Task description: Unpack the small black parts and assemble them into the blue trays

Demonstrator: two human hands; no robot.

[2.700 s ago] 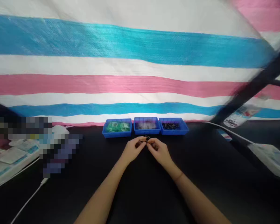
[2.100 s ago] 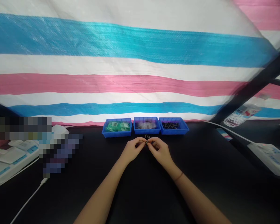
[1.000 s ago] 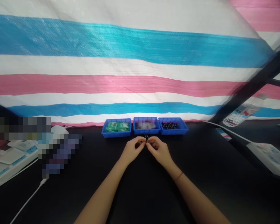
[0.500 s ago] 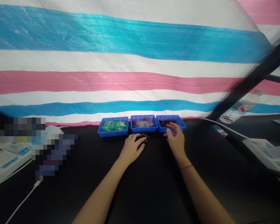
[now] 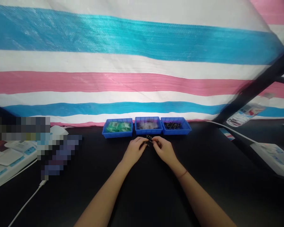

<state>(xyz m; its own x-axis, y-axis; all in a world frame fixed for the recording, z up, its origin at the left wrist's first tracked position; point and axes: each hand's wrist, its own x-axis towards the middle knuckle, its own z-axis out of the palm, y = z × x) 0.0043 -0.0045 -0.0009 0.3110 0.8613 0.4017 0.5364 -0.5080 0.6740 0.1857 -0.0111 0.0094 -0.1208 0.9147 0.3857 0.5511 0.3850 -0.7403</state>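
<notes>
A little heap of small black pieces with light tips, perhaps screws (image 5: pixel 149 137), lies on the black table in front of the middle bin. My left hand (image 5: pixel 135 149) reaches in from its left side, thumb and fingers closed at the pieces. From the other side, my right hand (image 5: pixel 164 148) pinches at the heap's right edge. What exactly sits between the fingertips of each hand is too small to make out. More such black pieces (image 5: pixel 172 125) fill the bottom of the right blue bin (image 5: pixel 186 128).
Beside it stand a middle blue bin (image 5: pixel 148 131) of clear plastic bags and a left blue bin (image 5: pixel 118 135) of green packets. Power strips (image 5: pixel 11 160) with white cables lie at both sides. A plastic bottle (image 5: pixel 246 114) is at the right, by a dark post.
My right hand has come away from the right bin, moving left and nearer to the small heap, where its fingers closed. My left hand stays at the heap, fingers drawn closer together.
</notes>
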